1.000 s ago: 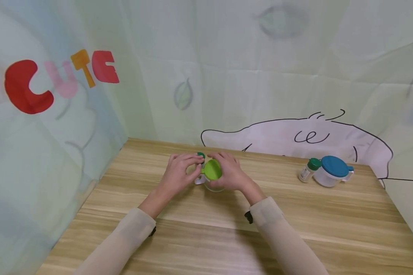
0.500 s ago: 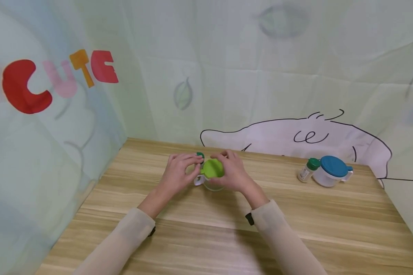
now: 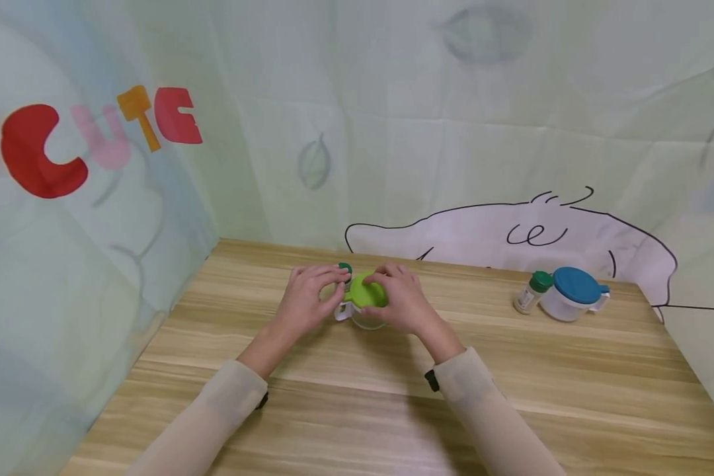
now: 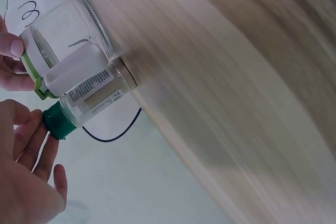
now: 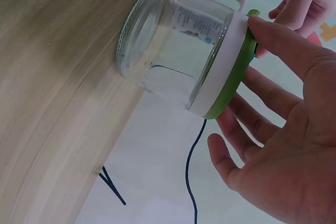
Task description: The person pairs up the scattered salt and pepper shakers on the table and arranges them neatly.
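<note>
The right hand (image 3: 403, 303) grips the lime-green lid (image 3: 363, 295) at its rim, thumb at the side nearer the person and the other fingers curled over the top and far side; the left hand (image 3: 303, 292) has fingertips against the green cap (image 4: 59, 122) of a shaker bottle (image 4: 100, 95), though whether its thumb closes on that cap I cannot tell. The relation that counts is between these two neighbours: the jar (image 5: 173, 51) under the lid stands upright at the centre of the head view, directly below the right fingers, while the bottle stands upright just beyond its left side, nearer the left hand. The jar's white handle (image 4: 79, 67) points left and sits close against the bottle; whether they touch is unclear. Any shift to the left would therefore meet the bottle first. Above them in the frame, the tabletop (image 3: 333, 410) soon ends at the printed backdrop (image 3: 428, 152), so room behind looks short. More room seems to lie toward the bottom of the frame and to the right, where a second shaker (image 3: 529, 299) and a blue-lidded jar (image 3: 576, 287) stand together, well apart from both hands.
</note>
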`<control>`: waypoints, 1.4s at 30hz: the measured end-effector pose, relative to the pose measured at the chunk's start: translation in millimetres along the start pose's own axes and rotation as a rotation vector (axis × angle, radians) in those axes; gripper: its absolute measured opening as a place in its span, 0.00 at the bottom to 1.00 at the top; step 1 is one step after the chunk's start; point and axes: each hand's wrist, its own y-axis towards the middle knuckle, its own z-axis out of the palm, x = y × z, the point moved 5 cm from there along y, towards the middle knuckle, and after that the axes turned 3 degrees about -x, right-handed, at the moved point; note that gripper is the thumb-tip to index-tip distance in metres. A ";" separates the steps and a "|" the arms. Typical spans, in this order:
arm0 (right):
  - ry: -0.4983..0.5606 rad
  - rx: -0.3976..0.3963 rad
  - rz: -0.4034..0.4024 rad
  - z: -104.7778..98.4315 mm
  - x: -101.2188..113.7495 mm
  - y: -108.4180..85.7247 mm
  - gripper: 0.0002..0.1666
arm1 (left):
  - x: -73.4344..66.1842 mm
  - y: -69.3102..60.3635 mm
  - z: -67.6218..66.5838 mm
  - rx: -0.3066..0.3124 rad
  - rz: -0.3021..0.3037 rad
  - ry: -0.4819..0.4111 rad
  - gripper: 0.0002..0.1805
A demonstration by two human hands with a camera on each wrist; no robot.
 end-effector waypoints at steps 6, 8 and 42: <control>-0.025 0.022 -0.019 0.0 2.1 0.6 0.29 | 0.2 -0.9 -0.4 -0.003 -0.007 0.002 0.11; -0.030 0.024 -0.021 -0.4 2.5 0.5 0.28 | 0.3 -0.7 0.0 -0.002 -0.005 0.002 0.11; -0.007 0.030 -0.026 -3.6 -0.9 -3.6 0.19 | 0.1 -1.1 1.8 -0.004 -0.031 -0.020 0.11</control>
